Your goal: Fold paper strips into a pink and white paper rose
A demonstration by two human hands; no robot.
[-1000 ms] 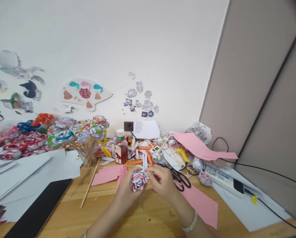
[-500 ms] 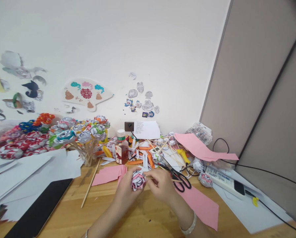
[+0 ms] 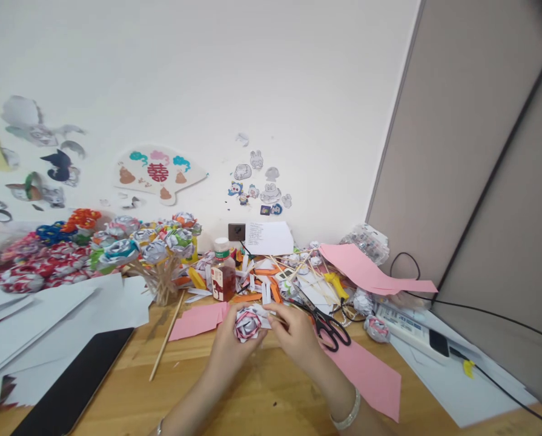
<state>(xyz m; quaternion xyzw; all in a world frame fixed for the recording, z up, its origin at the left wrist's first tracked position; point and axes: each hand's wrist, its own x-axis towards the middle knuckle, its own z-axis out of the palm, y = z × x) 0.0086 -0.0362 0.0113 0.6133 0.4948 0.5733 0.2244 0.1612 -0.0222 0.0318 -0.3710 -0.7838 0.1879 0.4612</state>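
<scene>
My left hand (image 3: 229, 339) is wrapped round a white and pink paper rose (image 3: 247, 323), its folded petals facing me. Beside it, the fingers of my right hand (image 3: 294, 335) pinch the rose's thin wooden stick (image 3: 277, 318) where it meets a white paper flap at the flower's right side. Much of the stick is hidden by those fingers. Black-handled scissors (image 3: 327, 324) lie just right of my right hand, partly over a pink paper sheet (image 3: 375, 378). More pink paper (image 3: 195, 321) lies behind my left hand.
A loose stick (image 3: 166, 339), a black tablet-like slab (image 3: 77, 381) and white sheets (image 3: 48, 327) lie at left. Finished paper flowers (image 3: 155, 242) stand behind them. A bottle (image 3: 223, 272) stands amid paper strips. At right are a white power strip (image 3: 411, 330) and a paper flower (image 3: 376, 329).
The rose has turned in my left hand, so its petals face me more and it sits slightly higher and left. The stick no longer shows beyond my right hand.
</scene>
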